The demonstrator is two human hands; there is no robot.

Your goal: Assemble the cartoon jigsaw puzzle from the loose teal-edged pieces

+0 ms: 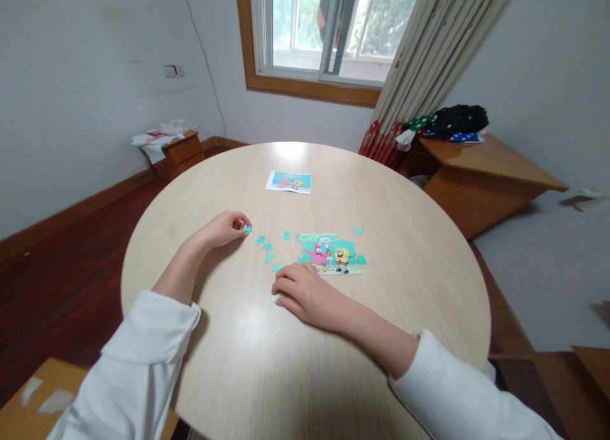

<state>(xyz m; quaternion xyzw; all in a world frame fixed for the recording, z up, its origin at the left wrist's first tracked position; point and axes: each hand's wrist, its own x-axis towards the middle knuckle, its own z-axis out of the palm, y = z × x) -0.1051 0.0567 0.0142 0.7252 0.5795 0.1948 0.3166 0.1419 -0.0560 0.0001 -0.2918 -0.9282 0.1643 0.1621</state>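
Observation:
A partly built cartoon jigsaw (333, 253) lies near the middle of the round wooden table (305, 364). My left hand (223, 228) rests on the table to its left, fingers pinched on a teal puzzle piece (247, 228). Several loose teal pieces (267, 249) lie between that hand and the jigsaw. My right hand (305, 294) lies curled on the table just in front of the jigsaw's left corner, fingertips pressing a pale piece (276, 296) at the table surface. One more teal piece (358, 230) sits beyond the jigsaw.
A printed reference picture (288, 181) lies farther back on the table. A wooden desk (486, 167) with dark clothes stands at the right by the curtain (429, 59). A small cabinet (178, 151) with papers sits at the left wall. A cardboard box (28, 402) is at lower left.

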